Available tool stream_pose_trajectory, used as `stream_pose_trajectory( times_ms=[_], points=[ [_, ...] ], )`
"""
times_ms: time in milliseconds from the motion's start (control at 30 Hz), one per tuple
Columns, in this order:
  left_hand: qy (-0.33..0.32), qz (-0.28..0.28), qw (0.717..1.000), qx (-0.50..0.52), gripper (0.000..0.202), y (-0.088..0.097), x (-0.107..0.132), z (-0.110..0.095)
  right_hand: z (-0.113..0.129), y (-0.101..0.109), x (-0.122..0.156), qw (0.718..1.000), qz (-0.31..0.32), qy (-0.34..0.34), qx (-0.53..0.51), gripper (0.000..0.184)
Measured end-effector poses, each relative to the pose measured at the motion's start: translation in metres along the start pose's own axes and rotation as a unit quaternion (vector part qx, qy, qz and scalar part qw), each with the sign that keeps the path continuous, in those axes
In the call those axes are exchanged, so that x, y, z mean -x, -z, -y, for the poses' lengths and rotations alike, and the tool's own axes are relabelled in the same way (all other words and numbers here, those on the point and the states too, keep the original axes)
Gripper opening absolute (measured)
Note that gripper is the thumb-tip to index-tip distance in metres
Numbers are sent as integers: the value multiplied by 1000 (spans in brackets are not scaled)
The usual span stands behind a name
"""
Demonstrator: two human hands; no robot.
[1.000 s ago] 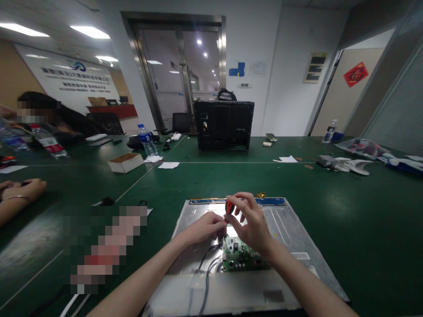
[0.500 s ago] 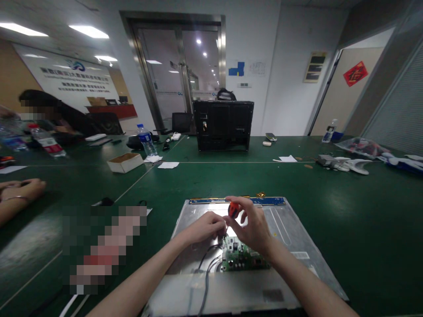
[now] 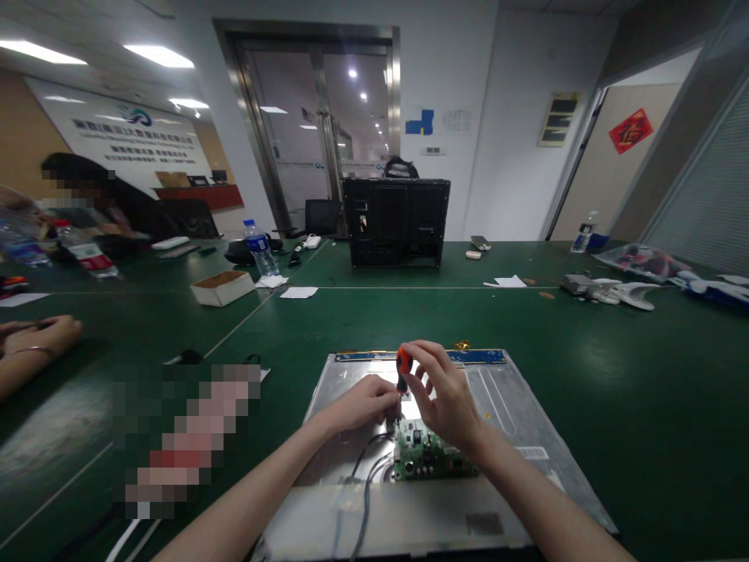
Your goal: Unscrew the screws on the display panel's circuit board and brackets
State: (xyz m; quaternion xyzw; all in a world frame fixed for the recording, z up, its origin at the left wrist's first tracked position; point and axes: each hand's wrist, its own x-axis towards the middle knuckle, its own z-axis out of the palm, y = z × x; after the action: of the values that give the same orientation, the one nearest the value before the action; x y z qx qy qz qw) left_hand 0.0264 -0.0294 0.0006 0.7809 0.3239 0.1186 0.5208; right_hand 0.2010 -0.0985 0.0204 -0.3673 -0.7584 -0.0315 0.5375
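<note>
A screwdriver (image 3: 403, 365) with a red and black handle stands nearly upright over a corner of the green circuit board (image 3: 427, 453). The fingers of my right hand (image 3: 448, 394) are closed around its handle. Close beside the shaft, my left hand (image 3: 370, 404) has its fingertips pinched together at the board's upper left corner; what they hold, if anything, is hidden. Under both hands lies a silver metal display panel (image 3: 497, 460) with a blue strip board (image 3: 477, 357) along its far edge. Dark cables (image 3: 367, 499) run from the board's left side toward me.
A black monitor housing (image 3: 398, 222) stands on the green table (image 3: 585, 375) behind the panel. To the left are an open white box (image 3: 222, 289), a water bottle (image 3: 257, 246) and a co-worker's hands (image 3: 44, 343). Plastic bags and a grey-white part (image 3: 608, 290) lie at right.
The screwdriver has gone from tilted to nearly upright, and its handle has shifted slightly left. My right fingers have moved a little with it. My left hand stays in place.
</note>
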Motion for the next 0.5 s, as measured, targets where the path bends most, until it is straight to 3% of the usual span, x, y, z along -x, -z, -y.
stream_pose_trajectory(
  times_ms=[500],
  points=[
    [-8,-2,1000,-24,29,1,0,0,-2,-3,2,999,-21,-2,-33,33]
  ],
)
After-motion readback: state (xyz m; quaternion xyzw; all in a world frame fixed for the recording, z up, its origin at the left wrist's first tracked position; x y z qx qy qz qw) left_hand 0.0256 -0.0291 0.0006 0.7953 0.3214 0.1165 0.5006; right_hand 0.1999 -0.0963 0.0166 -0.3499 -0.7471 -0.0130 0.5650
